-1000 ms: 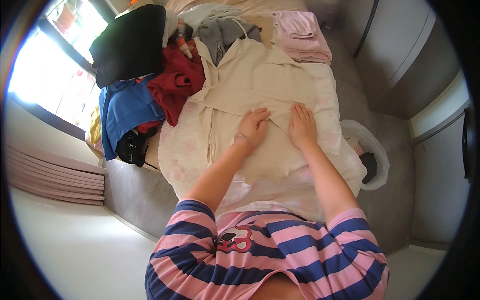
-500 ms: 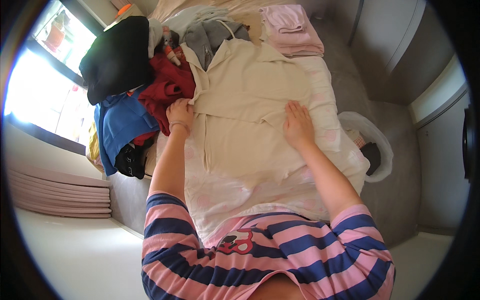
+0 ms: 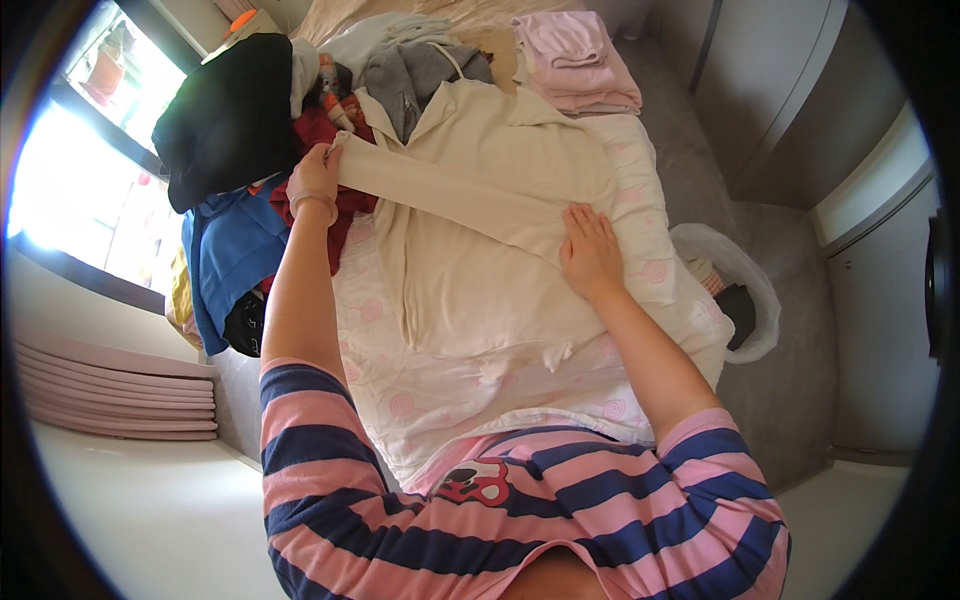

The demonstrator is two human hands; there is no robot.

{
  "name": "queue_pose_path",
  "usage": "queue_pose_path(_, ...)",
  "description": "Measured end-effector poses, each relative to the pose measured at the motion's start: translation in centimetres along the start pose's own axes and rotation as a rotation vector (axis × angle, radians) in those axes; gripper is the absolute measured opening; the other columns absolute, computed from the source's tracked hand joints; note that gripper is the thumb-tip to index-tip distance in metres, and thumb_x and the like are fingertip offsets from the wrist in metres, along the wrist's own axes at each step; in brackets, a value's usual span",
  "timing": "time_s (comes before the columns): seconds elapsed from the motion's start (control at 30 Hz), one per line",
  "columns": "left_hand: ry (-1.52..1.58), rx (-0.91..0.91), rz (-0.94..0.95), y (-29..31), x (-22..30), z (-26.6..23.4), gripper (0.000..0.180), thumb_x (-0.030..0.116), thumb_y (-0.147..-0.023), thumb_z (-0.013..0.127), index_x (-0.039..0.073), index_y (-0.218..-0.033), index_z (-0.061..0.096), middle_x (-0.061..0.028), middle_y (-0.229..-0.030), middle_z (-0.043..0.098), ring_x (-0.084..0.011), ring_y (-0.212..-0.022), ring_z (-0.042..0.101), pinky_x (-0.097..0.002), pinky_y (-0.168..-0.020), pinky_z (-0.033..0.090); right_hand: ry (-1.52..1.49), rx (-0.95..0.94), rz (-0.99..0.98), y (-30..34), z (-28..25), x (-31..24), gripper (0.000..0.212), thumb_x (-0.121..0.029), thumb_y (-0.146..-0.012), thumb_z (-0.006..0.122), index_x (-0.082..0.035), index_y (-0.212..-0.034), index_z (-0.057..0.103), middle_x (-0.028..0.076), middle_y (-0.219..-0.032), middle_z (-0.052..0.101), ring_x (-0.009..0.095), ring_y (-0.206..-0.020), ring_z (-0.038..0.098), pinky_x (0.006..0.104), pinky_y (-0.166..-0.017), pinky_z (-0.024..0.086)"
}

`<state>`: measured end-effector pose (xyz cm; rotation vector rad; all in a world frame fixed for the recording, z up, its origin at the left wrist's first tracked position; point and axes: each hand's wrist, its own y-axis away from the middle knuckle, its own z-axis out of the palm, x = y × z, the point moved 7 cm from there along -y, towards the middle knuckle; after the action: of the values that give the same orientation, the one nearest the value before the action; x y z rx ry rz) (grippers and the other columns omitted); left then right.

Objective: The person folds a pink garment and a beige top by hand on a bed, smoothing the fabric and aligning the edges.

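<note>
A cream long-sleeved garment (image 3: 470, 270), with a hood or collar at its far end, lies spread over a white cloth with pink prints (image 3: 400, 400). My left hand (image 3: 316, 175) is closed on the cuff of one sleeve (image 3: 440, 190) and holds it up at the left, beside the red clothing. From there the sleeve runs taut and slanting across the garment's body. At the sleeve's other end, my right hand (image 3: 592, 250) lies flat on the fabric near the garment's right edge, fingers stretched out.
Heaped on the left are a black garment (image 3: 230, 115), a blue one (image 3: 235, 240) and red clothing (image 3: 345, 215). Grey clothing (image 3: 400, 85) lies beyond the collar. Folded pink fabric (image 3: 580, 70) is stacked at the far right. A bag-lined bin (image 3: 765, 310) stands on the floor.
My left hand has moved away and slightly left, lifting the cuff and stretching the sleeve straight. My right hand stays pressed on nearly the same spot.
</note>
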<state>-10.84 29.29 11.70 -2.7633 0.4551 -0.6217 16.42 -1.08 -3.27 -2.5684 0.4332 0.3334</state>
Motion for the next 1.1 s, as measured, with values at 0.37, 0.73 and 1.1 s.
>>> queue_pose_path(0.37,0.09,-0.156,0.074,-0.3,2.6,5.9,0.035,0.037,-0.086,0.056,0.008,-0.103,0.068,-0.0153,-0.097,0.067,-0.0327,-0.094,0.063,-0.0388,-0.081,0.048,0.035,-0.157,0.054,-0.2,-0.2,-0.9,0.062,-0.049,-0.093,0.041,-0.009,-0.14,0.041,0.013,-0.147,0.036,0.025,-0.139,0.027,0.0406,-0.115,0.013)
queue_pose_path(0.73,0.483,-0.378,0.239,9.0,12.9,10.4,0.03,0.029,-0.09,0.062,0.002,-0.102,0.067,-0.0037,-0.078,0.066,-0.0092,-0.07,0.058,-0.0261,-0.066,0.048,0.039,-0.143,0.002,0.0,-0.4,-1.1,0.063,-0.054,-0.09,0.044,-0.015,-0.141,0.042,0.015,-0.147,0.034,0.03,-0.139,0.024,0.0434,-0.115,0.012)
queue_pose_path(1.1,-0.029,-0.358,0.729,18.5,15.5,14.7,0.057,0.036,-0.093,0.049,0.015,-0.144,0.034,-0.0119,-0.151,0.027,-0.0297,-0.14,0.021,-0.0445,-0.114,0.014,0.049,-0.168,0.016,-0.2,-0.2,-1.3,0.059,-0.051,-0.092,0.044,-0.015,-0.139,0.045,0.012,-0.148,0.035,0.028,-0.14,0.025,0.0421,-0.115,0.012)
